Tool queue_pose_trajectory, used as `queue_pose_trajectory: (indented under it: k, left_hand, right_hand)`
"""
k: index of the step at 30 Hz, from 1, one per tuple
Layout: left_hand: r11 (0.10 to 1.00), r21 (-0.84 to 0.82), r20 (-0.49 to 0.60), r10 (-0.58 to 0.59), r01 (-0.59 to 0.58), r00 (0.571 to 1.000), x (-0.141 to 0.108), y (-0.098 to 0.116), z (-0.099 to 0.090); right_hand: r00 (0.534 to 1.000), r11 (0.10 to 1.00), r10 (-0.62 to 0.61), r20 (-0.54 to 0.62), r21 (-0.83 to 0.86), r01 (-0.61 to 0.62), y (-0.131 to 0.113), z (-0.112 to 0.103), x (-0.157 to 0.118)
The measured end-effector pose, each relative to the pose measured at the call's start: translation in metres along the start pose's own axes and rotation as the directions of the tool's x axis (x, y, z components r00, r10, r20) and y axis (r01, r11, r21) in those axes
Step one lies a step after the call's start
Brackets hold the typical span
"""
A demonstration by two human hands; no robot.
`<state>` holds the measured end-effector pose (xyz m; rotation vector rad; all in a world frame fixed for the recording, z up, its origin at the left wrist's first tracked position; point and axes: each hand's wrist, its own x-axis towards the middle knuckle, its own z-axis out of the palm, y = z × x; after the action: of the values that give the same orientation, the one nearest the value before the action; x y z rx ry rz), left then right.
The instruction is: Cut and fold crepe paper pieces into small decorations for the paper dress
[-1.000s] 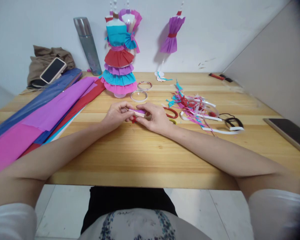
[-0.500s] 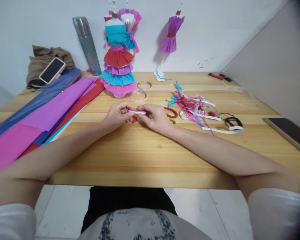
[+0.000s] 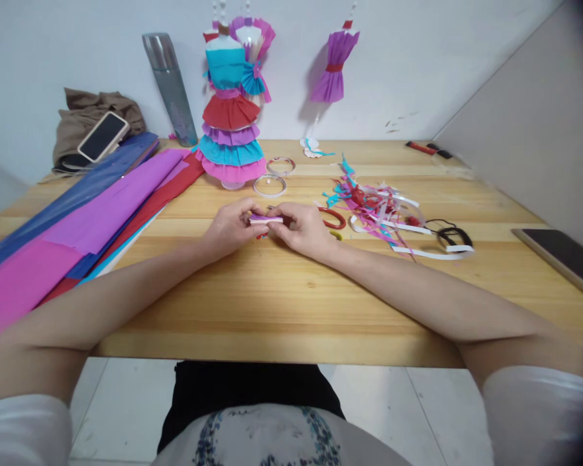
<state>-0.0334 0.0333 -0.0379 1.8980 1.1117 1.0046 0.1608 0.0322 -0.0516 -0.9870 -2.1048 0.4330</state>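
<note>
Between my two hands is a small strip of purple-and-white paper (image 3: 266, 220), held just above the table. My left hand (image 3: 234, 225) pinches its left end with thumb and fingers. At the other end, my right hand (image 3: 298, 226) pinches it the same way. Beneath the strip a bit of red shows, mostly hidden by the fingers. Scissors with a red handle (image 3: 334, 218) lie partly behind my right hand, and a yellow-green handle or loop (image 3: 337, 236) peeks out beside it.
Behind my hands lie two tape rolls (image 3: 270, 186) and a doll form in a tiered paper dress (image 3: 230, 116). Paper scraps (image 3: 374, 200) are heaped to the right. Folded coloured paper (image 3: 102, 213), a phone (image 3: 103, 136) and a bottle (image 3: 171, 90) are on the left.
The paper strip has tilted and shows more of its purple upper side and white edge. My left fingers have shifted slightly on it; less of the red bit below shows.
</note>
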Motion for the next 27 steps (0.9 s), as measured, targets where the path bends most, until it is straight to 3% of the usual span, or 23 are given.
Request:
queue_pose_trajectory:
  k: [5, 18, 22, 27]
  left_hand:
    - [0.986, 0.127, -0.022, 0.109, -0.105, 0.994, -0.0012, 0.0001, -0.0011]
    - [0.980, 0.145, -0.019, 0.137, -0.133, 0.990, -0.0007, -0.0024, -0.0017]
    - [0.994, 0.065, -0.027, 0.086, -0.084, 0.996, -0.0003, -0.0044, -0.0017]
    - [0.980, -0.190, 0.015, -0.062, 0.063, 0.998, 0.0017, -0.0062, -0.0015]
  right_hand:
    - [1.000, 1.000, -0.026, 0.003, 0.017, 0.026, 0.0004, 0.0010, -0.0003]
    - [1.000, 0.999, -0.019, -0.017, 0.043, 0.020, 0.0002, 0.0016, -0.0001]
    - [0.999, 0.999, -0.017, -0.039, 0.044, 0.019, 0.0016, 0.0022, -0.0004]
    - [0.995, 0.999, -0.022, -0.101, 0.034, 0.026, 0.0019, 0.0013, -0.0003]
